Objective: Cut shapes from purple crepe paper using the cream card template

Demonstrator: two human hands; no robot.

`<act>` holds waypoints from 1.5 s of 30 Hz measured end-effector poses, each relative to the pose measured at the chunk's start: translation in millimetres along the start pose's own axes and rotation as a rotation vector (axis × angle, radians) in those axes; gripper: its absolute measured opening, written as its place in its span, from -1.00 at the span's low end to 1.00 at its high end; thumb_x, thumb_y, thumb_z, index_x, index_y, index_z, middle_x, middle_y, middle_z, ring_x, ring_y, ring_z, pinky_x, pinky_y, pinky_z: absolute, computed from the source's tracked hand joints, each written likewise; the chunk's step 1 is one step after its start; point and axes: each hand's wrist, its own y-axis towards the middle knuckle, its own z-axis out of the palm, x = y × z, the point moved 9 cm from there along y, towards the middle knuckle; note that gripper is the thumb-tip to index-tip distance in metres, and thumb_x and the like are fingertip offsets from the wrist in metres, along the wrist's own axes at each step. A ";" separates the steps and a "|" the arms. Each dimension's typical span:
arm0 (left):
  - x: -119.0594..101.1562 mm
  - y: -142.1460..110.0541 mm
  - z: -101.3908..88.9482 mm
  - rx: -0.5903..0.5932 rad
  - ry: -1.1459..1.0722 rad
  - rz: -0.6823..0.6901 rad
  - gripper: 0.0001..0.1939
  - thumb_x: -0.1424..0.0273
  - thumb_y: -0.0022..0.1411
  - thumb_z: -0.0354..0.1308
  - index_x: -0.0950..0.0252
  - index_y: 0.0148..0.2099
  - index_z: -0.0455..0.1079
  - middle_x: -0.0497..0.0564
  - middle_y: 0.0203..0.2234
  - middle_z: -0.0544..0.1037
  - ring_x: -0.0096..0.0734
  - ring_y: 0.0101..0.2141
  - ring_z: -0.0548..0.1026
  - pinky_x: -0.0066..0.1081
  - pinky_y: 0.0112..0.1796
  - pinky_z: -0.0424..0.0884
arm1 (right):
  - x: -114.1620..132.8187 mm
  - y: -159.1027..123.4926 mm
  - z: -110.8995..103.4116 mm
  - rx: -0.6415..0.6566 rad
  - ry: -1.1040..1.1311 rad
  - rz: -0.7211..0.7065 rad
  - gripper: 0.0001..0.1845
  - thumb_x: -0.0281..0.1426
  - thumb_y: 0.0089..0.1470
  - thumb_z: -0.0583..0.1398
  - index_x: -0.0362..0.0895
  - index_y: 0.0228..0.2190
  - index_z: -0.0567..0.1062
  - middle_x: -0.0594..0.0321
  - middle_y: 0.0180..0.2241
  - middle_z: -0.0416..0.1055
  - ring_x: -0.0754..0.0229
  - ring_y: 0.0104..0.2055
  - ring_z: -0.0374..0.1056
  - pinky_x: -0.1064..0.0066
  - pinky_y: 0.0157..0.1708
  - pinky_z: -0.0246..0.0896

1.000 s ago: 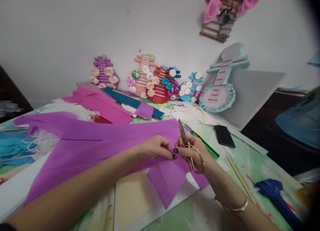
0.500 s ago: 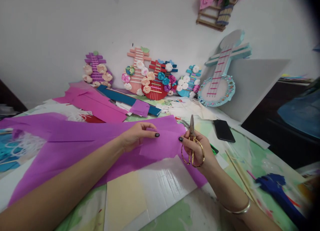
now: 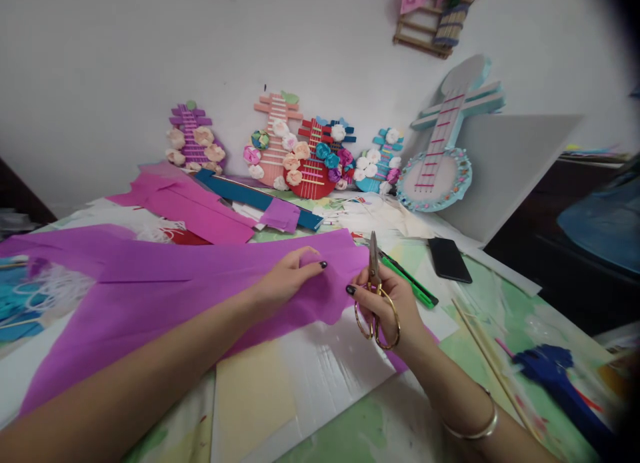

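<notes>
Between my two hands a small piece of purple paper [image 3: 327, 299] is held up over a larger purple sheet [image 3: 165, 269] spread on the table. My left hand [image 3: 290, 276] pinches the small piece on its left side, thumb on top. At its right edge my right hand [image 3: 387, 303] is closed, with gold-handled scissors [image 3: 374, 263] in its fingers, blades pointing up and away. Its thumb and forefinger are at the paper's edge. Below the paper lies a white and cream board [image 3: 300, 383].
A green cutter knife [image 3: 410, 283] and a black phone [image 3: 449, 260] lie right of my right hand. Farther right are thin sticks [image 3: 493, 369] and a blue glue gun [image 3: 555, 383]. Pink paper [image 3: 195, 203] and flower-decorated lute-shaped crafts [image 3: 313, 163] stand or lie at the back.
My right hand with the scissors has moved slightly left and nearer to me, uncovering more of the green cutter knife. My left hand has shifted a little right; the small paper is more crumpled.
</notes>
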 end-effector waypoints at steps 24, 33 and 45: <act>9.2 -17.6 43.6 0.283 -0.169 -0.061 -0.76 0.34 0.07 0.34 0.37 -0.25 0.45 -0.01 -0.45 0.48 -0.50 -0.48 0.41 -0.51 -0.48 0.27 | 2.8 -5.7 1.7 -0.075 -0.031 -0.002 -0.70 -0.31 -0.12 0.32 -0.08 -0.45 0.28 0.56 -0.80 0.17 0.39 -0.85 0.03 0.55 -0.87 0.02; -4.4 -13.3 18.8 0.133 -0.077 -0.127 -0.79 0.44 -0.05 0.40 0.40 -0.32 0.52 0.00 -0.49 0.56 -0.50 -0.51 0.45 -0.50 -0.45 0.33 | 7.7 -1.8 -2.3 0.020 -0.162 0.006 -0.81 -0.35 -0.06 0.26 -0.11 -0.43 0.33 0.53 -0.73 0.16 0.43 -0.80 0.00 0.56 -0.82 -0.07; -21.2 -11.4 5.4 0.127 -0.027 -0.063 -0.69 0.38 -0.15 0.44 0.36 -0.32 0.48 -0.05 -0.49 0.51 -0.54 -0.55 0.44 -0.58 -0.57 0.28 | 30.0 -1.0 -2.8 0.251 -0.399 -0.059 -0.64 -0.10 0.01 0.26 -0.16 -0.38 0.40 0.37 -0.56 0.20 0.35 -0.58 0.10 0.46 -0.60 0.01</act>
